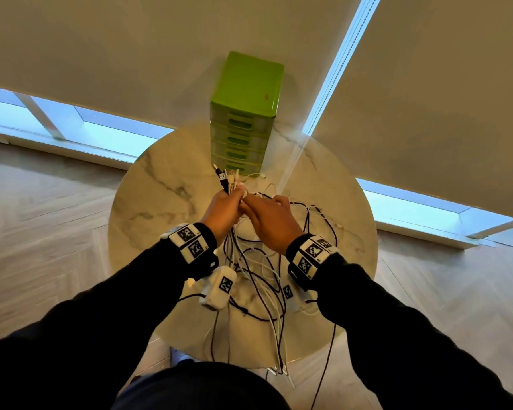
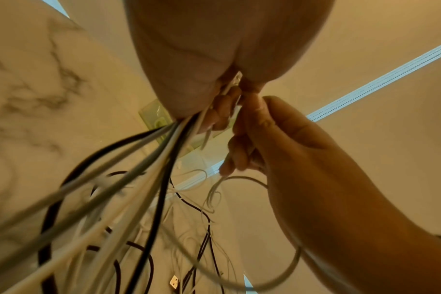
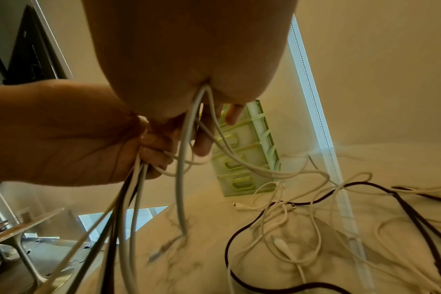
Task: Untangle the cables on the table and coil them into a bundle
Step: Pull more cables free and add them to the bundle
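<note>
My left hand (image 1: 224,207) grips a bunch of black and white cables (image 2: 149,165) above the round marble table (image 1: 148,184); their plug ends (image 1: 224,177) stick up past the fist. My right hand (image 1: 265,216) meets it from the right and holds a white cable (image 3: 183,159) that runs through its palm and hangs down. In the left wrist view the right hand's fingers (image 2: 242,139) curl round thin white strands. More tangled black and white cables (image 3: 302,214) lie loose on the table, and some hang over the near edge (image 1: 279,344).
A green drawer unit (image 1: 243,113) stands at the table's far edge, just behind the hands. White tagged blocks (image 1: 221,287) hang below both wrists. Wooden floor surrounds the table; window blinds hang beyond it. Another table (image 3: 20,228) shows at left in the right wrist view.
</note>
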The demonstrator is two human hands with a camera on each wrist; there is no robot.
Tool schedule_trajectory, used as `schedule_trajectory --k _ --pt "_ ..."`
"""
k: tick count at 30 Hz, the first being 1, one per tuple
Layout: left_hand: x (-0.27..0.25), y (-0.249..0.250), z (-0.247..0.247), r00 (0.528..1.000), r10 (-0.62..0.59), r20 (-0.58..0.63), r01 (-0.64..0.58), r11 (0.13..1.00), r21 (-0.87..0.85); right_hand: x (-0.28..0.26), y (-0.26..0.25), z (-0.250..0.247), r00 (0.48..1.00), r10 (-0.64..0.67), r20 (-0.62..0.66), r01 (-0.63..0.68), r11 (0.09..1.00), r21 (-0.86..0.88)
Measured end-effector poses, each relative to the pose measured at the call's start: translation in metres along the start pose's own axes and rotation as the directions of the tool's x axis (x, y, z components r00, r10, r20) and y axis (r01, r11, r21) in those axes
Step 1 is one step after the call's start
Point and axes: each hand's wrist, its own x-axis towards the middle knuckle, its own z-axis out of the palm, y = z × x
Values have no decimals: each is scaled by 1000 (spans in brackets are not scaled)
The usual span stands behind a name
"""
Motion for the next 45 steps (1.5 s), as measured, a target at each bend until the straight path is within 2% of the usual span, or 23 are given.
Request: schedule_trajectory --k 4,8,12,15,19,22,25,29,31,34,37,40,43,45 --pt "8 6 -5 994 9 -111 -16 998 -66 -13 20 5 980 -25 196 11 997 71" --pt "17 25 -29 971 -13 -239 -37 978 -205 -38 61 8 934 102 343 -110 994 4" --pt "24 34 -56 961 47 -273 -103 975 -196 -53 90 10 949 151 277 -139 988 -63" --pt "18 36 -56 958 92 -273 -135 981 -142 -44 89 2 930 223 291 -194 973 -125" --pt "-5 31 -33 972 197 -125 -192 980 50 -14 73 -7 938 324 120 -310 943 -123" --pt "-21 20 -12 973 227 -51 -210 952 221 5 40 -14 958 282 52 -280 959 -48" --pt "-26 15 -3 979 203 -13 -200 971 135 11 11 -14 976 195 96 -195 981 -16" --pt "-36 19 -2 958 279 63 -285 952 110 9 -4 -10 976 145 161 -149 989 14" --pt "-38 20 -2 957 280 77 -287 951 115 8 -7 -12 974 111 198 -121 992 40" --pt "-32 14 -5 969 242 42 -245 963 109 2 -10 -12 962 38 271 -69 992 106" --pt "-19 8 -13 966 256 -30 -245 948 202 -4 1 -8 960 11 279 -59 985 165" --pt "-13 13 -26 962 261 -76 -242 949 200 -14 24 -3 944 29 327 -61 994 89" --pt "-8 24 -42 954 272 -123 -257 958 130 -26 48 -1 912 113 394 -135 990 28" --pt "-6 32 -51 940 297 -165 -277 951 136 -32 58 -3 910 157 383 -174 985 10"
